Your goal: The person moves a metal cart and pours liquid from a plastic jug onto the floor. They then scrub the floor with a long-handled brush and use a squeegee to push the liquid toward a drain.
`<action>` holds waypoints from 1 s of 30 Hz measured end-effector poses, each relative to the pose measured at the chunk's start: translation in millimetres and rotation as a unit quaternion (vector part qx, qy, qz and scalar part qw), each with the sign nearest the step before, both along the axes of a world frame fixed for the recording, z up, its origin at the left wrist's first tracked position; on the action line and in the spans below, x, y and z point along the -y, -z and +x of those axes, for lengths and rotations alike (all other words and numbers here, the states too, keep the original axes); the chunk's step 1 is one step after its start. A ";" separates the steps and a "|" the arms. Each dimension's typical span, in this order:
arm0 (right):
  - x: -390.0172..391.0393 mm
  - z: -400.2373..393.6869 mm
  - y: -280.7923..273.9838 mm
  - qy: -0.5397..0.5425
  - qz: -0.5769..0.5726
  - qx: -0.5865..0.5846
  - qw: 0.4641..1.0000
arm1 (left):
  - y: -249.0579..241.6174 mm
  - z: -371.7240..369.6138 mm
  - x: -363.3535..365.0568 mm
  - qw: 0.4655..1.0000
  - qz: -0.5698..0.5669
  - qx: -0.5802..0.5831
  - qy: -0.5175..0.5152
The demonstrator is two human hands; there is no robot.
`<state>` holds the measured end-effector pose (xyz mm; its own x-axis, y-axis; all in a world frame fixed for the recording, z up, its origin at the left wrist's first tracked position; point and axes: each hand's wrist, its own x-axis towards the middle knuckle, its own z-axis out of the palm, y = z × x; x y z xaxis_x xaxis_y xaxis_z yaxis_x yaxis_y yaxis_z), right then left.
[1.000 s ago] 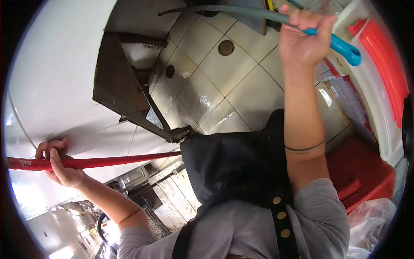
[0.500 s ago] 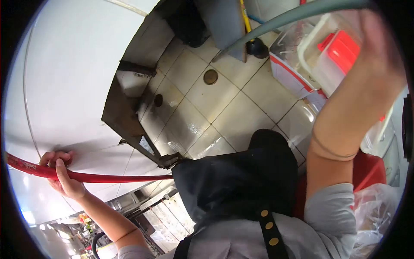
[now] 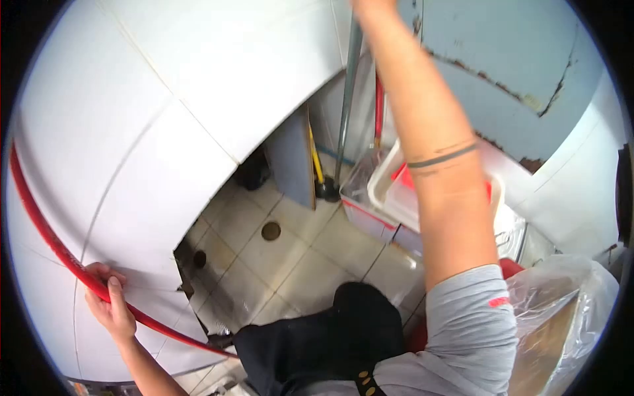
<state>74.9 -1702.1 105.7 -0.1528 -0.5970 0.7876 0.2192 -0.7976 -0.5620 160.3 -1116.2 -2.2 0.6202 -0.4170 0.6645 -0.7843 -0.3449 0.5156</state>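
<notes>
My left hand is closed around a long red pole, like a broom or mop handle, with the thumb along its near side. The pole passes over a white tiled surface; its lower end goes out of sight near the black apron. My right arm stretches up to the top edge, where only part of my right hand shows. A grey-green pole runs down from that hand to the floor next to a plunger with a yellow handle. The right fingers are cut off by the frame.
White tiled surface fills the left. Plastic tubs with red lids stand beyond the right arm, near another red pole. A clear plastic bag lies at right. A round drain is in the tiled floor.
The view has turned and shifted. My right hand has swung up and left to the top edge, and the grey-green pole now stands steeper, its foot right of the plunger. My left hand keeps the red pole.
</notes>
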 end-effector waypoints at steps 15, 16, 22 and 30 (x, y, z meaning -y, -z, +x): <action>54.5 60.1 215.0 0.388 -0.202 -0.393 0.809 | -3.6 -8.4 9.5 1.000 0.005 -0.009 0.023; 55.5 57.3 218.6 0.385 -0.201 -0.404 0.805 | -1.6 -8.0 10.9 1.000 -0.016 0.001 0.019; 50.2 58.2 228.2 0.281 -0.171 -0.427 0.843 | 2.4 -1.0 3.4 1.000 -0.010 0.013 -0.002; -135.6 34.5 276.4 -0.012 0.159 -0.236 0.959 | 0.3 -3.8 -1.9 0.999 -0.001 -0.042 -0.014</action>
<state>109.4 -1566.5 -170.7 0.1926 -0.8169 0.5437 -0.1027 -0.5678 -0.8168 156.5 -1114.3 -2.5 0.6852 -0.3977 0.6101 -0.7283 -0.3654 0.5797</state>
